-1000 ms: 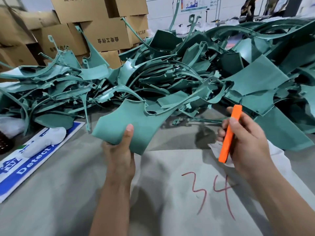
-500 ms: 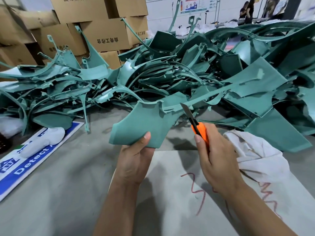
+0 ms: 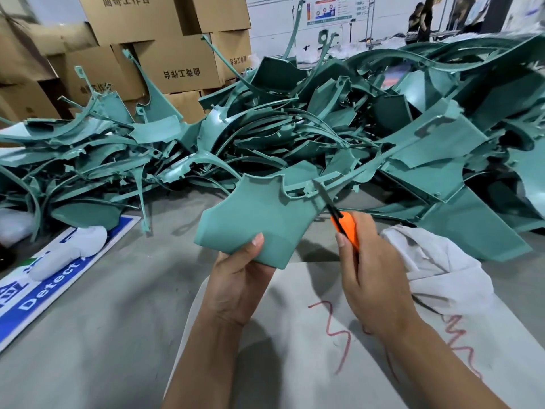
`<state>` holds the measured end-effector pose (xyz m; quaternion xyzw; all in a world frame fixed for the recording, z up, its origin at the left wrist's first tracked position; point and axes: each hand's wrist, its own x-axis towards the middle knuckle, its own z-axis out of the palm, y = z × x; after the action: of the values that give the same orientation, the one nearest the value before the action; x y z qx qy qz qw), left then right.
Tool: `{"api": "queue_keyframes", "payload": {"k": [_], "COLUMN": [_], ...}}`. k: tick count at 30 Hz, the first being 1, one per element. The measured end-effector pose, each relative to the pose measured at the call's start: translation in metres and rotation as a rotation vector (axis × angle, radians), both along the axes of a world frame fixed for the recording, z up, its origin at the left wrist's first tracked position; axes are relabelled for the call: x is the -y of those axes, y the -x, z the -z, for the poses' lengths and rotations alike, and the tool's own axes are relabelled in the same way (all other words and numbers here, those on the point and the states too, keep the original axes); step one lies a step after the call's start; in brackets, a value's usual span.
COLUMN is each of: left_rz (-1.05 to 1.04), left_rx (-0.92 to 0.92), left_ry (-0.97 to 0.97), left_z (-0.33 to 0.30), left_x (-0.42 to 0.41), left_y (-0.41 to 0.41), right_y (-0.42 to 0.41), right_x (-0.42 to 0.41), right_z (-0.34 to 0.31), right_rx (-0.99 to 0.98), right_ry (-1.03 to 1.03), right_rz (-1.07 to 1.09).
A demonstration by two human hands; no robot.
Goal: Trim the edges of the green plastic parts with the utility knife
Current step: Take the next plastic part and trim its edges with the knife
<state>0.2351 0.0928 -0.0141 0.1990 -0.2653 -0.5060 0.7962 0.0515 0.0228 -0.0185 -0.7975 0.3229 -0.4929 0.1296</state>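
Observation:
My left hand [image 3: 236, 278] grips the lower edge of a curved green plastic part [image 3: 259, 214], thumb on its face, holding it up over the table. My right hand [image 3: 374, 278] holds an orange utility knife [image 3: 345, 225] with the blade out. The blade tip touches the part's upper right edge, where a thin green strip runs off to the right. A large heap of green plastic parts and strips [image 3: 295, 134] covers the table behind.
A white cloth [image 3: 436, 261] lies under my right wrist on a grey sheet with red marks [image 3: 336, 343]. A blue and white sign [image 3: 44, 278] and a white wad [image 3: 70, 252] lie at the left. Cardboard boxes [image 3: 165, 60] stand behind the heap.
My right hand turned the knife from handle-up to blade-forward and brought the blade onto the part's upper right edge. My left hand shifted the part to the right.

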Motion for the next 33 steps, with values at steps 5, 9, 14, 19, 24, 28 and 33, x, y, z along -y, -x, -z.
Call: {"api": "queue_keyframes", "payload": {"k": [5,9,14,19,24,28,33], "left_rz": [-0.136,-0.220,-0.267,-0.270,-0.278,-0.302,-0.331], "left_rx": [-0.014,0.040,0.082,0.078,0.083,0.100,0.097], "left_ry": [-0.067,-0.142,-0.164,-0.162,-0.149,-0.144,-0.168], "left_z": [0.000,-0.001,0.001,0.003,0.004,0.003,0.004], "left_x": [-0.001,-0.004,-0.002,-0.004,-0.003,-0.003,0.000], "left_y": [-0.011,-0.017,-0.015,-0.023,-0.023,-0.022,-0.021], "right_y": [0.012,0.022,0.015,0.019,0.023,0.023,0.024], "right_x": [0.012,0.020,0.014,0.020,0.022,0.021,0.022], "right_z": [-0.005,-0.008,-0.005,-0.004,-0.004,-0.005,-0.004], "right_rx": [0.182,0.210,0.173,0.241,0.296,0.344,0.369], "right_ry": [0.026,0.036,0.101,0.122,0.163,0.195,0.057], "right_rz": [0.225,0.413,0.444,0.421,0.386,0.354,0.382]}}
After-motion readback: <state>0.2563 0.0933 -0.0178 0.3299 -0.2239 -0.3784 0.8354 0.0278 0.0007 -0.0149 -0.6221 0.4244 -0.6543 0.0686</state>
